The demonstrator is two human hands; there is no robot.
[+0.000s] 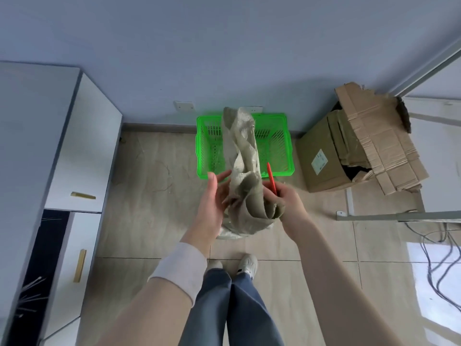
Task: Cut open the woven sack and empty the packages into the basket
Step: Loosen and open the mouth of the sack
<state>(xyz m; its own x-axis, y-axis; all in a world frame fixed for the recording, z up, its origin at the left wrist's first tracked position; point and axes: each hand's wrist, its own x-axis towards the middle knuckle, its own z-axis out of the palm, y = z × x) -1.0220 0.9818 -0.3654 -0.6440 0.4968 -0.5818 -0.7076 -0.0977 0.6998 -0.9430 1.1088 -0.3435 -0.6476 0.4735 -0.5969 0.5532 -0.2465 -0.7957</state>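
Right hand (284,198) gripping sack (243,151) and red cutter (271,178), box label (320,162) unreadable

Lighting: even, moderately bright daylight; cool blue cast on the wall (224,46); source at the right, where a pale sunlit patch (444,295) lies on the floor (149,171); shadows soft, one faint on the wall above the green basket (282,173), itself oversaturated; no harsh glare. Quality: soft and compressed throughout; wide-angle bowing of the cabinet (82,146) and outer lines; woven sack (243,146) mildly smeared; bottom edge blurred.
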